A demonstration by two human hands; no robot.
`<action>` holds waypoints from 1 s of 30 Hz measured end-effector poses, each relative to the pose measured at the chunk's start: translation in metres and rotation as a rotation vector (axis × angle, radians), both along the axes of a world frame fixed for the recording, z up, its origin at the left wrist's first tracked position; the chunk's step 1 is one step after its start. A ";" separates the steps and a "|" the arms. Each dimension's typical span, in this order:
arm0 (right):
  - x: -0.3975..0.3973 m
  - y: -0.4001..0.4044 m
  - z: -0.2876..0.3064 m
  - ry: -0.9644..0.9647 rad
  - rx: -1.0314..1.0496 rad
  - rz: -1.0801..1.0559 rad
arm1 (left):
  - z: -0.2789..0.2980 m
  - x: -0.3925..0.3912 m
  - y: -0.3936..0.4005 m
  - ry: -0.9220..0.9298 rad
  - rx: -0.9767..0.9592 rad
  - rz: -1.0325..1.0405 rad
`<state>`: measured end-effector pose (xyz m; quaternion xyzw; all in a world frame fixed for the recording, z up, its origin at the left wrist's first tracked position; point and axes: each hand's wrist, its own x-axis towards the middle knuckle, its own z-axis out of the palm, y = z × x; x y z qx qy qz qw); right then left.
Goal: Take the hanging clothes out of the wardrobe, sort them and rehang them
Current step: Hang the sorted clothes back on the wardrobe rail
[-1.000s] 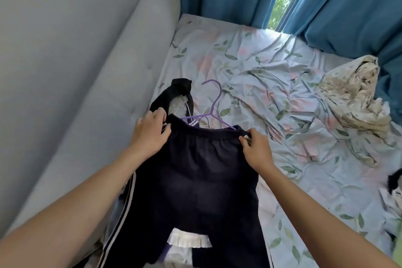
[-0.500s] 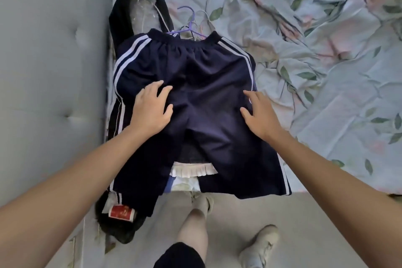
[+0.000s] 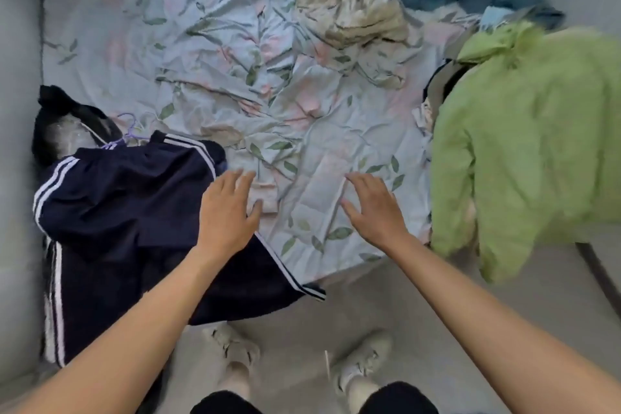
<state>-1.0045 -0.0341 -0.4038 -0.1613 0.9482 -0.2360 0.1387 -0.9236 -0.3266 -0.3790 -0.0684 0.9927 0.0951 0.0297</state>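
- My left hand (image 3: 228,211) hovered with spread fingers over the right edge of the dark navy track shorts with white side stripes (image 3: 134,211); its grip held nothing.
- My right hand (image 3: 373,208) was likewise spread and empty, above the bare floral bed sheet (image 3: 235,43), well apart from any garment.
- The shorts lay flat at the bed's left edge beside the grey padded headboard (image 3: 16,144), on top of a black garment (image 3: 60,117) whose purple plastic hanger (image 3: 129,131) poked out above the waistband, probably a sorted pile kept on one side.
- A light green fluffy jacket (image 3: 524,144) draped over the right side of the bed, apparently waiting to be sorted.
- A crumpled cream patterned cloth (image 3: 349,3) sat farther back.
- I judged the next reach would go to the jacket, leaving the middle of the sheet as working space.
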 end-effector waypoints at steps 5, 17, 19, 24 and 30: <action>-0.015 0.149 0.087 0.078 -0.051 -0.209 | 0.072 -0.052 0.165 0.007 0.117 -0.052; -0.146 0.352 0.112 0.105 0.015 -0.385 | 0.076 -0.220 0.353 -0.016 0.134 -0.192; -0.178 0.376 0.099 0.072 0.041 -0.388 | 0.060 -0.245 0.372 -0.058 0.144 -0.185; -0.253 0.429 0.073 0.033 0.091 -0.358 | 0.035 -0.307 0.409 -0.117 0.147 -0.191; -0.357 0.471 0.046 -0.009 0.134 -0.245 | 0.013 -0.402 0.450 -0.152 0.165 -0.104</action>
